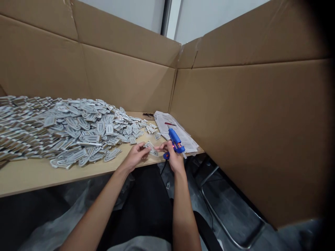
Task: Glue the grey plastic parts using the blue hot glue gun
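Near the table's front edge, my left hand (pixel 137 156) pinches a small grey-and-white slotted tag (pixel 151 148) with one pointed end. A blue hot glue gun (pixel 174 136) is in my right hand (pixel 173 155), its nozzle tilted up and away from me. A clear glue stick (pixel 185 156) pokes out of its rear. One finger of my right hand stretches toward the tag; whether it touches is hard to tell. To the left, a large heap of similar tags (pixel 89 122) spreads over the wooden table (pixel 31 177).
Several loose tags (pixel 151 129) lie beyond my hands. Printed paper sheets (pixel 180 134) with a red pen-like object (pixel 170 124) lie at the table's right end. Tall cardboard walls (pixel 125 76) enclose the back and right. A metal chair frame (pixel 222 223) stands below right.
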### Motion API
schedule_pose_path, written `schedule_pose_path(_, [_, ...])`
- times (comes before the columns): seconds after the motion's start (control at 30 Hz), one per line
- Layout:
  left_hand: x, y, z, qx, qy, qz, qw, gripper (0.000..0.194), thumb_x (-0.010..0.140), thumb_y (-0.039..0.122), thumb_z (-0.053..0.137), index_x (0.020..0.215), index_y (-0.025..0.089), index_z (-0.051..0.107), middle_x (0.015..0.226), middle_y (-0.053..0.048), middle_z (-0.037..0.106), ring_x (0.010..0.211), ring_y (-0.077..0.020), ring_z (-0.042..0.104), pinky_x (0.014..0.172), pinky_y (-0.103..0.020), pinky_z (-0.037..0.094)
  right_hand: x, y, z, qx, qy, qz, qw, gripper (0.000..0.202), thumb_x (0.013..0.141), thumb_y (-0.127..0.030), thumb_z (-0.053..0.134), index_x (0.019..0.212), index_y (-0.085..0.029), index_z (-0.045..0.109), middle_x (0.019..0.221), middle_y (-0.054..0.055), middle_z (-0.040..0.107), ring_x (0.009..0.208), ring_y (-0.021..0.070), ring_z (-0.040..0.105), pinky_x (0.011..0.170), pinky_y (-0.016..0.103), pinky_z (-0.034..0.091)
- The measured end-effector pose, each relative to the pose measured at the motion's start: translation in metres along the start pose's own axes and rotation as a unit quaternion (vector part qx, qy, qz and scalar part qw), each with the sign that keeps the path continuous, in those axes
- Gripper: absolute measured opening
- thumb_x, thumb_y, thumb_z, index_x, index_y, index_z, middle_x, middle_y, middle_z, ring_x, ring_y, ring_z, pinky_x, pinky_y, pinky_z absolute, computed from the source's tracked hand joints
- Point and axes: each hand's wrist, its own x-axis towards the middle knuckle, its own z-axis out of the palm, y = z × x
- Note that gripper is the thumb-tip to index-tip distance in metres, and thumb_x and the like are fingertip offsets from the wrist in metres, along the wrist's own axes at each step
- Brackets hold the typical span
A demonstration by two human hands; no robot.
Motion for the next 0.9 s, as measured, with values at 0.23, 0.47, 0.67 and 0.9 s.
schedule_pose_path(0.23, [0.004,-0.002,0.0,0.011,0.086,0.028,0.996,0.028,0.071,0.038,0.082,0.08,0.017,0.065,0.069,0.003,0.059,0.059,-0.0103,0.051,0.054,-0.021,0.038,-0.007,-0.003,-0.021,-0.134,-0.039,0.015,0.99,0.041,0.084,-0.063,0.066,0.084,-0.022,0.064,0.072,0.003,0.068,0.061,0.0192,0.065,0.064,0.031,0.054])
schedule_pose_path(0.47, [0.005,-0.001,-0.001,0.055,0.138,0.07,0.986,0.026,0.072,0.037,0.078,0.085,0.015,0.078,0.08,-0.002,0.071,0.069,-0.0146,0.057,0.062,-0.024,0.041,-0.009,-0.005,-0.024,-0.163,-0.082,0.002,0.983,0.034,0.088,-0.055,0.065,0.082,-0.022,0.067,0.07,0.003,0.068,0.059,0.0185,0.063,0.058,0.03,0.05])
schedule_pose_path(0.67, [0.006,-0.003,-0.002,0.083,0.137,0.074,0.984,0.026,0.074,0.038,0.077,0.086,0.015,0.08,0.075,-0.002,0.07,0.063,-0.0135,0.054,0.058,-0.024,0.039,-0.007,-0.001,-0.015,-0.154,-0.101,0.02,0.983,0.039,0.084,-0.058,0.068,0.088,-0.02,0.069,0.067,0.001,0.066,0.056,0.0172,0.058,0.056,0.028,0.049])
schedule_pose_path(0.9, [0.005,-0.006,-0.005,0.106,0.129,0.082,0.983,0.026,0.076,0.039,0.075,0.087,0.016,0.081,0.073,-0.002,0.069,0.062,-0.0129,0.052,0.057,-0.023,0.037,-0.006,-0.002,-0.013,-0.164,-0.109,0.007,0.98,0.039,0.085,-0.057,0.069,0.09,-0.019,0.071,0.061,-0.002,0.06,0.054,0.0154,0.053,0.057,0.027,0.045])
